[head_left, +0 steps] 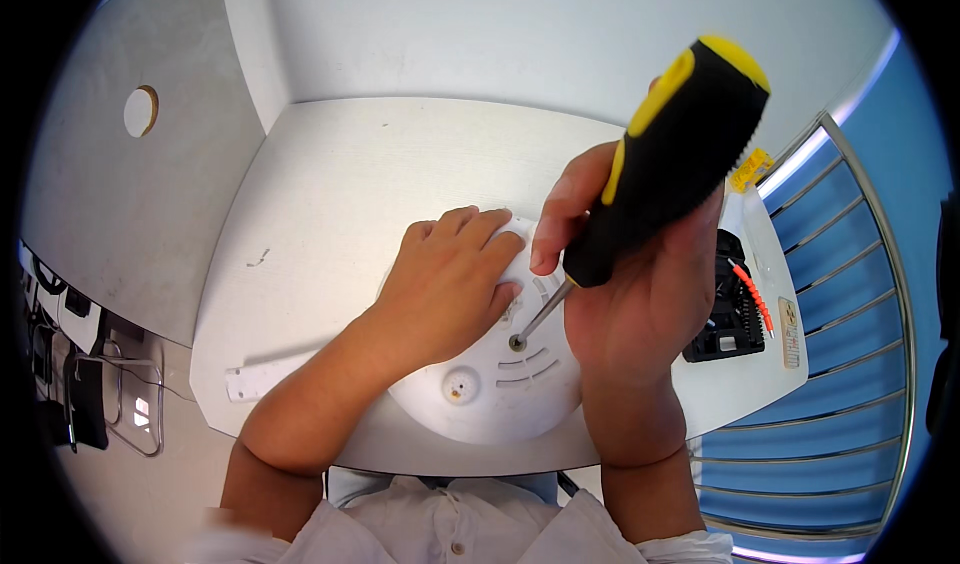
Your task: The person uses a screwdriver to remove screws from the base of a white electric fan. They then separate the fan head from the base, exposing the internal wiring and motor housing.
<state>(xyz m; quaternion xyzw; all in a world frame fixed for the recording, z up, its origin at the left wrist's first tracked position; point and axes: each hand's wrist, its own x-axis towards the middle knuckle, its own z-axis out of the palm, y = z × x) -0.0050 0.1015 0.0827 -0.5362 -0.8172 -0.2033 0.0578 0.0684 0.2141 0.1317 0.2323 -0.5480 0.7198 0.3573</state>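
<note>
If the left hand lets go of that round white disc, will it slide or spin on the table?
Probably spins: the white disc looks like smooth, light plastic on a slick table, overhanging its near edge. The screwdriver in the right hand would twist it without the left hand.

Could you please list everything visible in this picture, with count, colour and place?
Round white plastic disc-shaped device: one, white, at the table's near edge, under both hands.
Black-and-yellow-handled screwdriver: one, tip set in the device's middle.
Black tool case: one, black with orange bits, right of the hands.
White table: one, pale grey-white, centre.
Blue railing: one, far right.
Left hand: one, flat on the device.
Right hand: one, fingers gripping the screwdriver.
</note>
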